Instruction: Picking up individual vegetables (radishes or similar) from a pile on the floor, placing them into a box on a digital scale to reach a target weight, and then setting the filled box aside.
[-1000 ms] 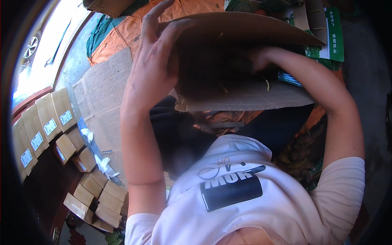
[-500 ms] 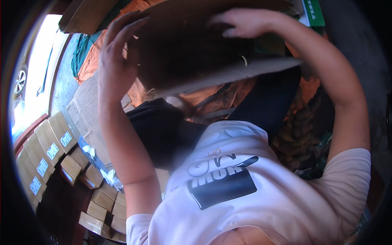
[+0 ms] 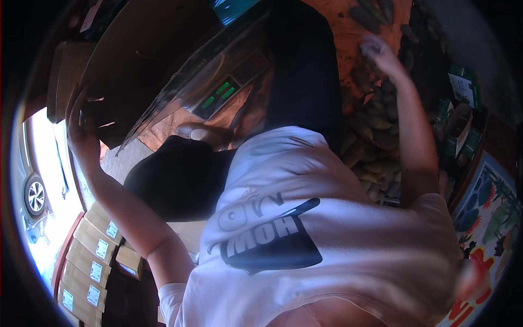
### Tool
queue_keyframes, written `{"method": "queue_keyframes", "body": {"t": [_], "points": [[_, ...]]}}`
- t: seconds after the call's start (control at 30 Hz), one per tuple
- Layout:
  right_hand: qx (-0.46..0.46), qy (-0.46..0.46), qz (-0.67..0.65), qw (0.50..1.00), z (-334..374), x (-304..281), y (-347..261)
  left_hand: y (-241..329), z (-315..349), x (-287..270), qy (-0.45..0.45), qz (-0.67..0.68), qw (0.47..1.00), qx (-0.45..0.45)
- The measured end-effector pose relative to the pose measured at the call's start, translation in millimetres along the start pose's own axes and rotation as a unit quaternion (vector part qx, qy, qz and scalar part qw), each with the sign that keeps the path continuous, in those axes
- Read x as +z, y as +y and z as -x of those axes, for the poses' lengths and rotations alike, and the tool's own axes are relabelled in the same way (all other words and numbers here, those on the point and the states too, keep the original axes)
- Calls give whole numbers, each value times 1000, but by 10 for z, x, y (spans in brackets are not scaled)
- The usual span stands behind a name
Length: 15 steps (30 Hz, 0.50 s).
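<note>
A large brown cardboard piece (image 3: pixel 147 49) tilts up at the upper left, its ragged edge slanting toward my legs. My left hand (image 3: pixel 80 120) grips its lower left side, fingers partly dark against the board. Far out to the right, my right hand (image 3: pixel 383 57) is stretched over an orange sheet (image 3: pixel 348 62), slightly blurred, fingers apart and with nothing visible in them. Just beyond that hand lie several dark, elongated pieces of produce (image 3: pixel 365 19). A heap of brownish-yellow, elongated produce (image 3: pixel 376 131) lies closer to me, beside my right forearm; its kind is unclear.
A digital scale (image 3: pixel 220 95) with a lit green display sits partly behind the cardboard's edge. Small brown cartons (image 3: pixel 87 267) stand in rows at the lower left. Green-and-white boxes (image 3: pixel 463 87) and a colourful printed panel (image 3: pixel 490 201) are at the right.
The cardboard has swung to the upper left with my left hand. My right hand has left it and moved over the orange sheet. The scale and produce heap show more clearly.
</note>
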State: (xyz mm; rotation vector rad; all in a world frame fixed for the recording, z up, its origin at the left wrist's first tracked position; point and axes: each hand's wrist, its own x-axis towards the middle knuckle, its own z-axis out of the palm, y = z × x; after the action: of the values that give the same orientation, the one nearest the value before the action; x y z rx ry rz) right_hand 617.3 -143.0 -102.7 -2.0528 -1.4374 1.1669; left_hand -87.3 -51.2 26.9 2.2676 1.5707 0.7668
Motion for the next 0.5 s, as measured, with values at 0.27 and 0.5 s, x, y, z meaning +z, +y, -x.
{"method": "queue_keyframes", "body": {"t": [0.27,0.5], "points": [[231,73,80,967,519,1509,2250,115,37,6,-28,-61,990,-120],[291,102,315,898,459,2247,2389,79,42,26,2,-133,989,-60]]}}
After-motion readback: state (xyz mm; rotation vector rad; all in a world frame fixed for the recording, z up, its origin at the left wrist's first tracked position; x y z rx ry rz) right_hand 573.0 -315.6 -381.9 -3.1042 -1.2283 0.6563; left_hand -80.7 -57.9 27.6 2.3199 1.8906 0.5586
